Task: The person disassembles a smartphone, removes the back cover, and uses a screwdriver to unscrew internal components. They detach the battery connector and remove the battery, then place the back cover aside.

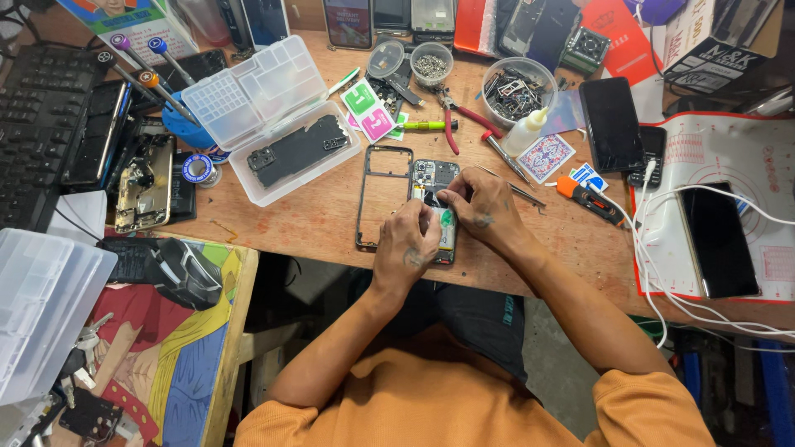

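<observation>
An opened phone with its back off lies on the wooden bench, circuit board and green parts showing. My left hand rests on the lower half of the phone and covers it. My right hand pinches at the phone's middle, fingertips meeting those of the left hand; whether they hold a small part is hidden. A bare black phone frame lies just left of the phone.
A clear plastic box holds a black phone back. Round tubs of screws and metal parts, red-handled pliers, tweezers, a glue bottle, an orange tool, dark phones and a white cable surround it.
</observation>
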